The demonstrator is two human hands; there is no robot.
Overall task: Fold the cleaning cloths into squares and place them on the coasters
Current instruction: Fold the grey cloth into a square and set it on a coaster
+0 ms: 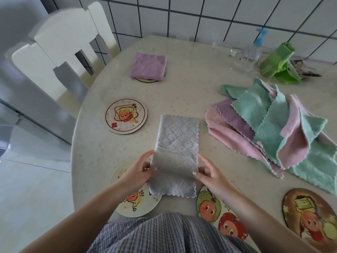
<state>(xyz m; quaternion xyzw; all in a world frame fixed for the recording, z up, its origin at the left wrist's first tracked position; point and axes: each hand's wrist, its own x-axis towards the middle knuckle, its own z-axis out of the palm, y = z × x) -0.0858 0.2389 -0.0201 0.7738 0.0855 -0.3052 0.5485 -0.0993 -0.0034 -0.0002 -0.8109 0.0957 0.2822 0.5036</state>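
- Cream round table (182, 92) carries five picture coasters; one far coaster already bears a folded purple cloth (148, 66).
- Left hand (138, 172) and right hand (209, 175) pinch the long edges of the grey quilted cloth strip (176, 152); fold it end to end, edges matched, for a square.

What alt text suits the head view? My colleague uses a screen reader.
Both hands, left and right, fold a grey cloth on a round table. A folded purple cloth covers one coaster; unfolded cloths lie right.

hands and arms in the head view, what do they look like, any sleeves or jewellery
Both forearms are bare up to the frame edge, with no sleeves in view. The left hand and right hand show no gloves, rings, watch or bracelets. The fingers look slim, with short, unpainted-looking nails. Below them is a blue-and-white checked garment at the waist.
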